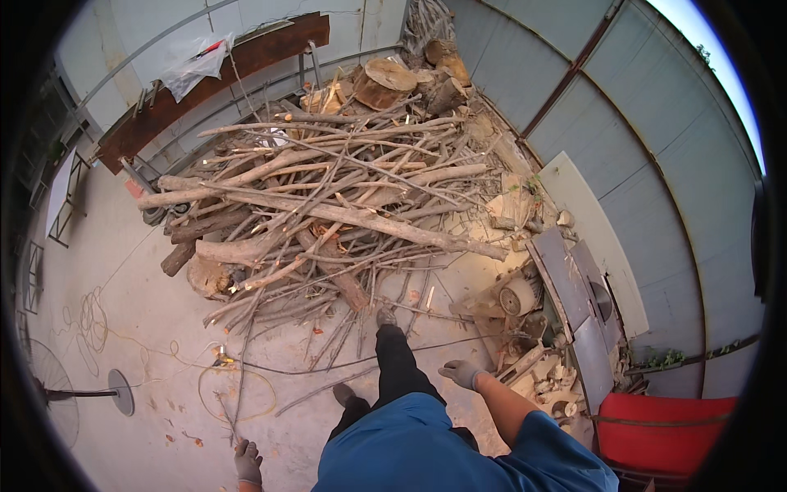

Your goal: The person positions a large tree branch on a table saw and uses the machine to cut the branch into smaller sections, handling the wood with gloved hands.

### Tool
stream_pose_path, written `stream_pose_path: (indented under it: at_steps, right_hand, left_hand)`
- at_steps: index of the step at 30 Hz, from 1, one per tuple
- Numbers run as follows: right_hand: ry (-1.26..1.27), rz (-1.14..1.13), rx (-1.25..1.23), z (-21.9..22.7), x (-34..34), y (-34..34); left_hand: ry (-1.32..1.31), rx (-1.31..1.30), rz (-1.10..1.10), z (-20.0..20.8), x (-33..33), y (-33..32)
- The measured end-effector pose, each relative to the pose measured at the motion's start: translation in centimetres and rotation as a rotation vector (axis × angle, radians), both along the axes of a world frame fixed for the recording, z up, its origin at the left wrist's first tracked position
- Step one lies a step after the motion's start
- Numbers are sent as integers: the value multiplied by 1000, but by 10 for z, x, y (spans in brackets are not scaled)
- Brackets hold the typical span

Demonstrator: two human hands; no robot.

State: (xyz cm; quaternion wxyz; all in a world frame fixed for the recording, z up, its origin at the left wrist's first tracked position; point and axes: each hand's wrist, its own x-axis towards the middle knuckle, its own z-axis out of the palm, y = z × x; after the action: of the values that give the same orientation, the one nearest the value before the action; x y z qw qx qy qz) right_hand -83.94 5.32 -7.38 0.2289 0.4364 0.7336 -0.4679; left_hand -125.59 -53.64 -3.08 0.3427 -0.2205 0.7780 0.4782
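Observation:
My left hand [247, 462], in a grey work glove, hangs low at the bottom edge. Its fingers are slightly apart and nothing shows in them; the end of a thin branch [235, 402] on the floor appears just beyond it. Out to the right, my right hand [461, 374] wears the same kind of glove, fingers loosely stretched and holding nothing. In front of my feet lies a large heap of branches and logs [361, 216]. One shoe [385, 316] is at the heap's near edge. Chopped wood pieces [551, 379] lie to the right of my right hand.
A dark cable [328, 371] crosses the floor before my legs. Left stand a coiled cord [93, 321], a small yellow-and-black object [221, 356] and a fan [53, 395]. Right are grey panels [592, 361] and a red cover [664, 435]. Metal walls [639, 156] enclose the back.

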Motion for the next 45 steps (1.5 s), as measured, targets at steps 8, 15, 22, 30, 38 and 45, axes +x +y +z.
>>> stream_pose_path:
  at_steps: [8,15,22,30,38,45]
  right_hand:
    - [37,-178,-125,-115,-60,109]
    - [383,-1671,-357,-216,-106,296]
    - [420,-1730,-215,-274,-86,445]
    - [455,-1847,-112,-224,-96,476]
    - [205,-668,895,15,-125,474]
    - [413,-235,1029,231,-151,305]
  left_hand:
    - [-432,-142,-134,15,42,-4]
    - [-642,-336,12,63,50,107]
    - [-657,-388,50,106,23,159]
    - [-681,-336,94,82,12,179]
    - [-596,-82,81,33,-5,153]
    - [-173,-118,-402,-1,-55,290]
